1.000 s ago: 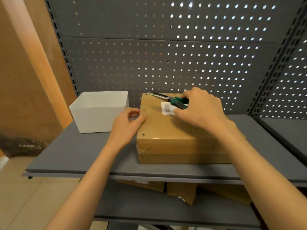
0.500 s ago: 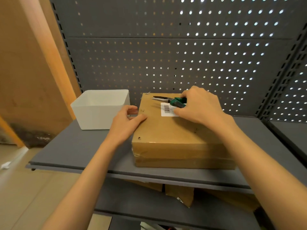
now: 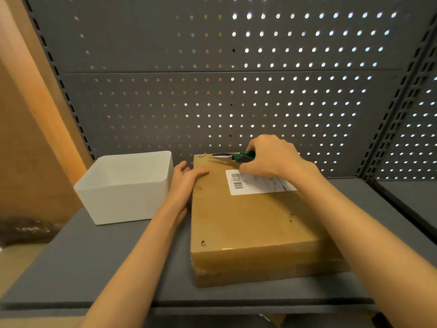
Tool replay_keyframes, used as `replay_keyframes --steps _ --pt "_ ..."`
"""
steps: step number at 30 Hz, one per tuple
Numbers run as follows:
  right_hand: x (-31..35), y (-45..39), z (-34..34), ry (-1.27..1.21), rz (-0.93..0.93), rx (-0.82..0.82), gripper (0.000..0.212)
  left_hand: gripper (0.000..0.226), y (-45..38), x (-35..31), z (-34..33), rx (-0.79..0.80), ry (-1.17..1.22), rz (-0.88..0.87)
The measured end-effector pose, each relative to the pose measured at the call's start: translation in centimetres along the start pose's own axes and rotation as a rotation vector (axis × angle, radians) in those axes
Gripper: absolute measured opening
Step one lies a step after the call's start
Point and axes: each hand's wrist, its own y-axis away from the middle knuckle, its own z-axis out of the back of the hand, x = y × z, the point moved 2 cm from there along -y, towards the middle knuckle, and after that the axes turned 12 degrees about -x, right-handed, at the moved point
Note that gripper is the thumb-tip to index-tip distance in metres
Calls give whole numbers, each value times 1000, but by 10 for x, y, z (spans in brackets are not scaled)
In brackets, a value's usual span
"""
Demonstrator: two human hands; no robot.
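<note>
**A:** Through the head camera, where do we stand?

**B:** We are working at the far edge of the cardboard box (image 3: 248,223). It lies flat on the grey shelf (image 3: 94,256), just right of the white bin (image 3: 123,200). Our right hand (image 3: 272,159) has its grip clamped on the green handles of the pliers (image 3: 233,157). The thin nose points left toward a small metal staple (image 3: 202,155) sticking up at the box's far left corner.

**A:** And our left hand (image 3: 186,178)?

**B:** It braces the box's left edge, thumb laid on top, fingers loose. Its grip is apart and holds nothing.

**A:** Which step is this?

**B:** We judge that we are lining up to pull that staple. Next we must bring the nose tips onto it and close them. Then we pull straight while the left hand keeps the box down.

**A:** Any writing?

**B:** A white label (image 3: 255,185) on the box top carries a barcode. The print beside it is too small to read, and no brand shows.
</note>
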Motion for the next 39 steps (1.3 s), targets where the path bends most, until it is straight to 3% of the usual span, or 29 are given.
replay_keyframes --steps 5,6,9,11,13,15,17,22,27,34,39 --pt "2 -10 -7 -15 -30 62 39 93 -21 9 -1 103 58 79" --pt "3 -12 -8 -10 -28 63 37 84 -24 11 -2 128 72 84" --pt "7 -19 -14 2 -6 53 42 21 -27 12 -6 161 132 93" --pt "9 -23 -16 2 -4 60 43 12 -30 15 -7 146 154 90" --pt "12 -26 -19 4 4 65 41 21 -33 16 -8 146 149 79" --pt "14 -24 -20 6 23 46 38 49 -31 16 -8 152 137 73" --pt "15 -22 -22 7 46 22 34 61 -29 15 -8 143 133 53" --pt "14 -18 -22 16 92 -2 28 22 -30 16 -8 113 151 20" --pt "11 -18 -24 7 108 -12 30 14 -31 17 -8 124 137 2" --pt "11 -17 -26 28 104 -47 32 52 -33 18 -7 125 94 2" --pt "10 -18 -27 25 102 -69 31 51 -33 17 -7 102 99 -4"
